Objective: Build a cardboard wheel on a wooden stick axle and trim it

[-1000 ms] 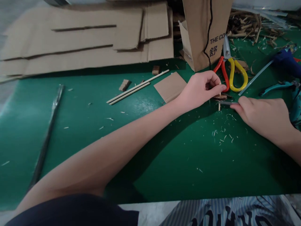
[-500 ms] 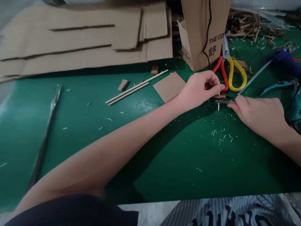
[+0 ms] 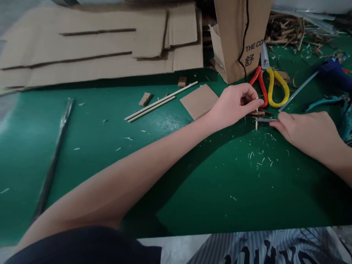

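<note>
Green table (image 3: 192,190) takes up most of my view. Next biggest: a stack of flat cardboard sheets (image 3: 96,47), far left, two dark slits showing in it. Cardboard box (image 3: 231,47) stands upright right of the stack, slightly tilted in view, black cord (image 3: 244,40) down its front, print partly covered by the scissors. Heap of dry brown scraps (image 3: 286,29) behind it, far right. Long dark rod (image 3: 53,168) on the left, its near end hidden behind my arm. My left hand (image 3: 233,104): thumb and index pinched on the top of a short stick (image 3: 256,125). My right hand (image 3: 308,135): curled tight round a thin blade (image 3: 265,120); its handle is hidden in my fist, can't tell the type. Scissors (image 3: 278,83) with one red and one yellow handle lie just beyond my left fingertips, tip against the box. Blue tool (image 3: 334,73) near the right edge, clear rod (image 3: 299,91) pointing at my right hand. Teal pliers (image 3: 326,102) just behind that hand. Square of cardboard (image 3: 199,101) beside my left wrist, two pale long sticks (image 3: 165,100) left of it, nearly parallel. Two small brown blocks (image 3: 145,99) near those, one on the far side of each end. Short stick is upright between my hands, blade crossing its lower part, brown piece (image 3: 255,113) just above the blade. Shavings (image 3: 263,160) scattered below.
</note>
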Demonstrator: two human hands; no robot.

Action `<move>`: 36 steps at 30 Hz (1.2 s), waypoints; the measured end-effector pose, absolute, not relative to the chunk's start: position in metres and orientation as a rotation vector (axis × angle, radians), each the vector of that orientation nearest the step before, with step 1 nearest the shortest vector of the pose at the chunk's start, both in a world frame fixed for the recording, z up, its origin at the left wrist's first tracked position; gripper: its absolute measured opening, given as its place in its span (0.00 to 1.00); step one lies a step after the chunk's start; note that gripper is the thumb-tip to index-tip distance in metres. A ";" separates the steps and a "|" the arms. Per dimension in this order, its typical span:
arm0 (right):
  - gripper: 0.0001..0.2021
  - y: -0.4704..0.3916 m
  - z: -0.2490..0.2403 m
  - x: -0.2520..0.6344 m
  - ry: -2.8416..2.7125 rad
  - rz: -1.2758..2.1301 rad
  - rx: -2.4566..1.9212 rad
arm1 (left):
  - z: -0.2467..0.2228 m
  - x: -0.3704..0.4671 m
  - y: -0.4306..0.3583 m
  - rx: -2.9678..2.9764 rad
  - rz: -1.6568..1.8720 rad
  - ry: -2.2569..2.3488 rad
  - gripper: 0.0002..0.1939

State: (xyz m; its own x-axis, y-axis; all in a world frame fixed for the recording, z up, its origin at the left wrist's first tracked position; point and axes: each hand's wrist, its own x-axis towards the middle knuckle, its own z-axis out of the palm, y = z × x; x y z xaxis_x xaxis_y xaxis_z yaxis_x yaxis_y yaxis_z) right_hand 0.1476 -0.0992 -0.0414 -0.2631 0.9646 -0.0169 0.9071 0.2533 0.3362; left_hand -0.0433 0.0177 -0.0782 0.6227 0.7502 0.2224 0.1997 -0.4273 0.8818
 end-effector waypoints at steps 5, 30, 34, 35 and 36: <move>0.27 -0.111 -0.043 0.150 2.324 0.391 1.656 | -0.078 -0.044 0.018 1.969 0.763 0.760 0.09; 0.29 -0.108 -0.045 0.140 2.303 0.271 1.722 | -0.075 -0.044 0.016 1.988 0.809 0.826 0.07; 0.30 -0.104 -0.043 0.139 2.298 0.328 1.805 | -0.073 -0.045 0.015 1.987 0.813 0.824 0.07; 0.30 -0.102 -0.043 0.139 2.296 0.338 1.831 | -0.073 -0.045 0.015 1.980 0.813 0.820 0.08; 0.30 -0.101 -0.044 0.138 2.296 0.344 1.848 | -0.072 -0.045 0.015 1.971 0.811 0.819 0.08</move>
State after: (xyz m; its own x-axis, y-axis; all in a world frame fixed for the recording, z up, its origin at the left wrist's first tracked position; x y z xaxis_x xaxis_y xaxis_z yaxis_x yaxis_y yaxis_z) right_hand 0.1382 -0.1008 -0.0437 -0.2151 0.9765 0.0088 0.9364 0.2037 0.2859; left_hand -0.0451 0.0148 -0.0721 0.5784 0.7809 0.2358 0.2433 -0.4410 0.8639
